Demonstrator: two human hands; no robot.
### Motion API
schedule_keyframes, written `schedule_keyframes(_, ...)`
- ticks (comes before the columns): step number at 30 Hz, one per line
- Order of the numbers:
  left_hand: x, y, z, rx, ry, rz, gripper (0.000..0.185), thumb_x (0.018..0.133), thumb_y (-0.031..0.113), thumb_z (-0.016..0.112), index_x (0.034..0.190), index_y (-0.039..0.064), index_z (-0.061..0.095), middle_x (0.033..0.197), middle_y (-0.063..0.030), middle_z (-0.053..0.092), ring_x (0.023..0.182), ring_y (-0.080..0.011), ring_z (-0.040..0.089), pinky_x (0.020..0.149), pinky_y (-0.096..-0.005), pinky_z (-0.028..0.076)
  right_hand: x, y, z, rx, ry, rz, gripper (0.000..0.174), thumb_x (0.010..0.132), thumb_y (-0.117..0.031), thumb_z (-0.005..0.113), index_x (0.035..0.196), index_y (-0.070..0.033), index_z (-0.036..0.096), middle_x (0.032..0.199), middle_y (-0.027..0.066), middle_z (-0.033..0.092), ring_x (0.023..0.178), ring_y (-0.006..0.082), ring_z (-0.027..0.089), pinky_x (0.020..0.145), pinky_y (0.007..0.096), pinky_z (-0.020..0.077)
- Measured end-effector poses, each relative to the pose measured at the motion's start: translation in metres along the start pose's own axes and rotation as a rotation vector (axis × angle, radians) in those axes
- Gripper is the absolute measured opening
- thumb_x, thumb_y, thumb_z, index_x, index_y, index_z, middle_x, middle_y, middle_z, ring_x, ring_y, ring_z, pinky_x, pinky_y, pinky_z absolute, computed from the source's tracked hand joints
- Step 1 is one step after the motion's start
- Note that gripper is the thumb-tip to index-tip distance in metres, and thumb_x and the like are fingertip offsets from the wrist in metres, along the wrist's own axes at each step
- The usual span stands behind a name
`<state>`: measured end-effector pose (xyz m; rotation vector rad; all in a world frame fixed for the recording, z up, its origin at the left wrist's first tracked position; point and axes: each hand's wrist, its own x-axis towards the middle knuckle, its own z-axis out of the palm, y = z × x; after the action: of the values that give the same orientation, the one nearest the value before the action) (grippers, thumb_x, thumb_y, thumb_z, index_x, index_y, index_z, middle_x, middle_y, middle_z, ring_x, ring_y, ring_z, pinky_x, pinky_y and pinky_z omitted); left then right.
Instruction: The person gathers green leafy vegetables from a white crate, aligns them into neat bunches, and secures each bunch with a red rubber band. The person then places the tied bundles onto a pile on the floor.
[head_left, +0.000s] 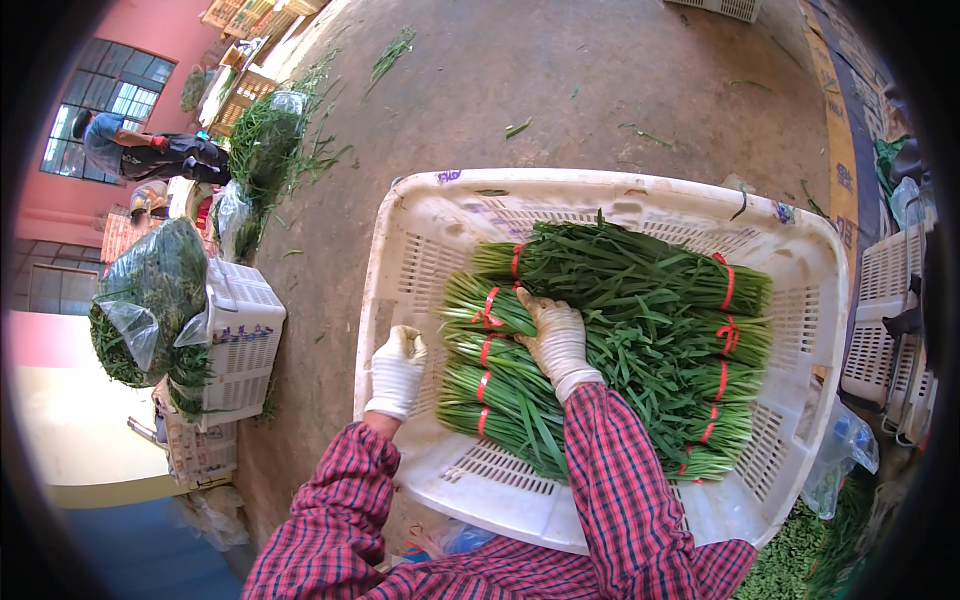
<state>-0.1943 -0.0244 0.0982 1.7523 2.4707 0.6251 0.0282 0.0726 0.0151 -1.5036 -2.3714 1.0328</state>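
Observation:
My right hand (556, 339), in a soiled white knit glove, lies over a bundle of green leafy stalks (463, 294), probably garlic chives. Its thumb and fingers grip the leafy part just right of a red tie (490, 306). My left hand (397, 369), gloved too, is over the left wall of a white plastic crate (600, 180); its fingers are curled in and nothing shows in them. Several more red-tied bundles (630, 262) fill the middle of the crate, with pale stem ends facing its left and right sides and leaves overlapping between.
At left, a plastic-wrapped mass of greens (154, 296) sits on a white crate (244, 337). Beyond it are loose greens (262, 146) and a person (142, 150) by the pink wall. More crates (885, 322) and a clear plastic bag (838, 454) are at right. Scraps litter the concrete floor (480, 97).

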Motion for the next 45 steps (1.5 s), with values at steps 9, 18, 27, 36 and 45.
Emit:
schedule_keyframes(9,0.001,0.009,-0.031,-0.096,-0.274,-0.263,0.011,0.092,0.015,0.061,0.098,0.006,0.063,0.063,-0.0143,0.061,0.055,-0.0257,0.061,0.054,-0.0379,0.049,0.000,-0.002,0.000,-0.009,0.001,0.007,0.079,0.073,-0.035,0.079,0.143,-0.024,0.045,0.125,0.0072,0.061,0.111,0.0292,0.057,0.096,0.0433,0.0436)
schedule_keyframes(18,-0.003,-0.010,0.074,-0.635,-0.246,-0.659,0.035,0.102,0.016,0.047,0.135,0.005,0.051,0.058,-0.0045,0.057,0.041,-0.0128,0.051,0.038,-0.0283,0.043,0.000,-0.001,0.000,-0.015,-0.010,0.028,0.080,0.073,-0.034,0.080,0.144,-0.023,0.044,0.126,0.0079,0.060,0.112,0.0295,0.056,0.096,0.0437,0.0433)
schedule_keyframes(27,-0.002,-0.018,0.096,-0.516,-0.084,-0.609,0.014,0.100,0.019,0.053,0.104,0.007,0.060,0.058,-0.0035,0.054,0.041,-0.0120,0.048,0.037,-0.0291,0.040,0.000,0.000,0.000,-0.005,-0.013,0.029,0.080,0.072,-0.033,0.080,0.143,-0.023,0.045,0.125,0.0082,0.060,0.112,0.0296,0.056,0.096,0.0443,0.0428)
schedule_keyframes(36,-0.054,-0.013,0.002,-0.337,-0.090,-0.317,0.005,0.094,0.009,0.058,0.094,0.005,0.060,0.062,-0.0007,0.056,0.050,-0.0053,0.050,0.046,-0.0248,0.043,0.001,0.002,0.004,0.011,0.010,0.006,0.081,0.073,-0.034,0.079,0.144,-0.022,0.044,0.125,0.0079,0.061,0.111,0.0298,0.057,0.095,0.0438,0.0439)
schedule_keyframes(45,0.020,0.064,0.074,-0.120,-0.097,0.427,0.033,0.092,0.019,0.057,0.124,0.011,0.060,0.120,-0.0104,0.063,0.117,-0.0305,0.055,0.105,-0.0470,0.037,-0.003,0.004,0.008,-0.035,0.053,-0.037,0.083,0.070,-0.032,0.081,0.142,-0.015,0.043,0.123,0.0104,0.060,0.105,0.0300,0.059,0.091,0.0427,0.0468)
